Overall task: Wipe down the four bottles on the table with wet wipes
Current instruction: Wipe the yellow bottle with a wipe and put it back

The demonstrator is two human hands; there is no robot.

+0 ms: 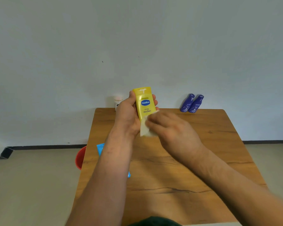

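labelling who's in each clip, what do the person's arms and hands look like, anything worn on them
The left hand and right hand lead into arms that are bare down to the frame's edge: no sleeves, gloves, watch or bracelet. No rings show, though the right hand is motion-blurred. A strip of dark green clothing shows at the bottom edge.

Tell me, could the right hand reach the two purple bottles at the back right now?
Probably yes: bare table lies between the right hand and the two purple bottles, nothing blocking. But it holds a wet wipe against the yellow bottle, so it is busy.
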